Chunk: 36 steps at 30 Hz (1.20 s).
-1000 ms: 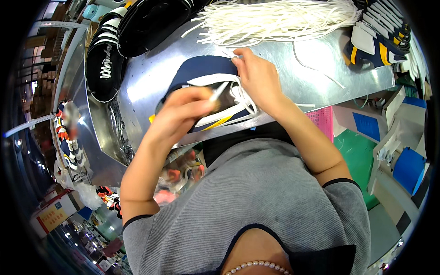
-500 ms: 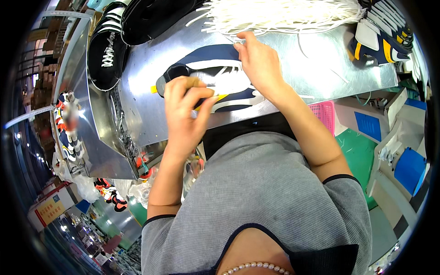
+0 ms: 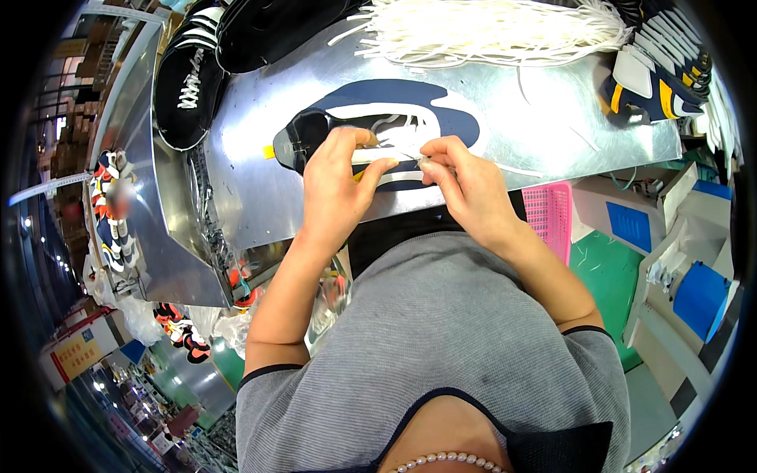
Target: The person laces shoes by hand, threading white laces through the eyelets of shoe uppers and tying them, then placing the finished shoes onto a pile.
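A navy shoe upper (image 3: 371,93) with white trim and a grey heel lies flat on the metal table, toe to the right. White shoelace (image 3: 410,124) crosses part of its opening. My left hand (image 3: 335,185) grips the near white eyelet edge, fingers over the opening and thumb on the near side. At that same edge, right of my left thumb, the thumb and forefinger of my right hand (image 3: 477,193) are pinched on a thin end of the shoelace. The fingertips partly hide the eyelets there.
A thick bundle of white laces (image 3: 497,31) lies along the table's (image 3: 252,181) far side. Black shoes (image 3: 185,98) stand at the far left, and stacked navy-yellow uppers (image 3: 654,83) at the far right. Below the near edge is a pink basket (image 3: 550,217).
My right hand has come down from the upper's far side to its near edge, beside my left hand. My left hand has shifted slightly right and turned its thumb toward the right.
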Each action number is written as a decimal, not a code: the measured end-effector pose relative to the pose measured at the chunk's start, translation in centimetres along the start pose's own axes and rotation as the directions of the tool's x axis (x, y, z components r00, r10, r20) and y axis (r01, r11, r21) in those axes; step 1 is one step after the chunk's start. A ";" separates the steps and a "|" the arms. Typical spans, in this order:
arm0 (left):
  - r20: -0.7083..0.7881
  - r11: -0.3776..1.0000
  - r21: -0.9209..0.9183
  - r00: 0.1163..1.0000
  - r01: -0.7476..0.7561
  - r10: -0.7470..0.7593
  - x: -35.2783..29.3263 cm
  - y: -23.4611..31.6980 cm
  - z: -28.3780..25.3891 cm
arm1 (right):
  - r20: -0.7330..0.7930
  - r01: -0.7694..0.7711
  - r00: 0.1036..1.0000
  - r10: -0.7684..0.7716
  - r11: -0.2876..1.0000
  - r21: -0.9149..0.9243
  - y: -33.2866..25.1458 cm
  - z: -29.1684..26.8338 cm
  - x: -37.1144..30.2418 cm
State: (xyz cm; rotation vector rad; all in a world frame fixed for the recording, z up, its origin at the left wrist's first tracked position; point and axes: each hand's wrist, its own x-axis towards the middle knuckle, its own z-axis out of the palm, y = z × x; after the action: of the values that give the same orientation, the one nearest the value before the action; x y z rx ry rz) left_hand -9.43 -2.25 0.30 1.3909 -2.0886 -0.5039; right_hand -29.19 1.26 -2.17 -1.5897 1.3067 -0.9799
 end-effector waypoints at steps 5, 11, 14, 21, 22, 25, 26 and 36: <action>0.025 1.000 0.013 1.000 0.004 -0.004 0.0 -0.3 0.1 | 0.052 -0.027 0.998 0.031 0.996 -0.089 0.0 0.0 0.2; -0.068 0.986 -0.061 0.987 -0.152 0.148 -0.3 -1.5 0.8 | 0.065 -0.046 0.996 0.053 0.993 -0.108 0.1 0.5 1.0; -0.048 0.941 -0.040 0.941 -0.337 0.335 -0.8 -2.4 1.4 | 0.025 -0.035 0.999 0.039 0.989 -0.141 0.6 2.1 1.4; -0.183 0.949 0.064 0.931 -0.310 0.316 -1.8 -2.3 1.8 | 0.074 -0.016 0.997 0.029 0.985 -0.173 0.6 2.2 2.2; -0.177 0.952 0.074 0.936 -0.297 0.305 -2.0 -2.2 1.5 | 0.103 0.032 0.995 -0.011 0.978 -0.206 0.1 0.2 1.6; -0.157 0.947 0.058 0.934 -0.315 0.320 -2.6 -2.2 1.4 | 0.058 0.007 0.998 0.009 0.964 -0.265 -2.6 -3.7 2.0; -0.151 0.931 0.041 0.919 -0.362 0.364 -2.3 -2.5 1.5 | -0.015 0.142 0.989 -0.145 0.981 -0.134 -3.1 -3.1 2.9; -0.134 0.867 -0.011 0.860 -0.498 0.492 -2.6 -2.7 1.5 | 0.403 0.069 0.915 0.016 0.979 -0.194 -2.0 -0.5 6.0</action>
State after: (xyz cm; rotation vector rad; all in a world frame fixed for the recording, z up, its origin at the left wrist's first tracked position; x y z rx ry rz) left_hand -7.73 -0.92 -3.06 0.7810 -2.2017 -0.2365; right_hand -28.03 -4.51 0.23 -1.8521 1.1215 -0.5007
